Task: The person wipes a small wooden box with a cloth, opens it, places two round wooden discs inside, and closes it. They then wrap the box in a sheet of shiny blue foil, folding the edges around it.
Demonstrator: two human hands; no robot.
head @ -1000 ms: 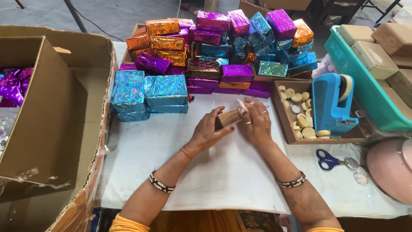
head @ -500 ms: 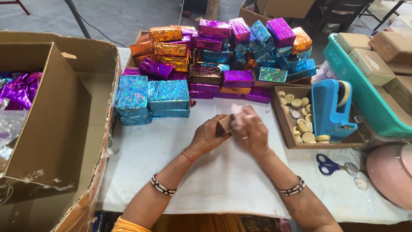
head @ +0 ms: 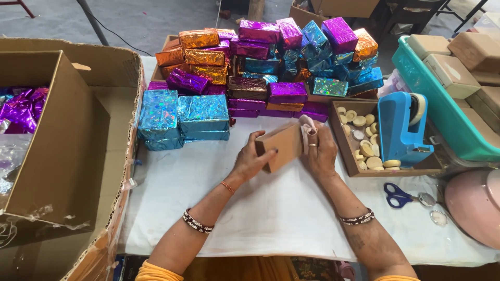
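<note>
Near the middle of the frame, over the white cloth (head: 271, 208) that covers the table, both hands hold a plain brown box (head: 280, 144) tilted up off the surface. At the box's left end, the left hand (head: 251, 158) grips it, thumb on the near face and fingers curled behind. At the right end, the right hand (head: 320, 151) closes around the box and also pinches a small pale pink cloth (head: 307, 126) against its top edge.

Just behind the hands, a heap of foil-wrapped boxes (head: 271, 62) in blue, purple, orange and brown fills the upper middle of the frame, with two larger blue ones at its lower left. Right of the hands sits a shallow wooden tray (head: 344, 151) holding small pale round pieces (head: 364, 148) and a blue tape dispenser (head: 401, 127). Below the tray, blue-handled scissors (head: 398, 195) lie on the cloth, and a pink bowl (head: 474, 205) shows at the lower right edge. At the upper right, a teal crate (head: 432, 99) holds more plain brown boxes. Along the left side stands a large open cardboard carton (head: 57, 135) with purple foil showing inside.
</note>
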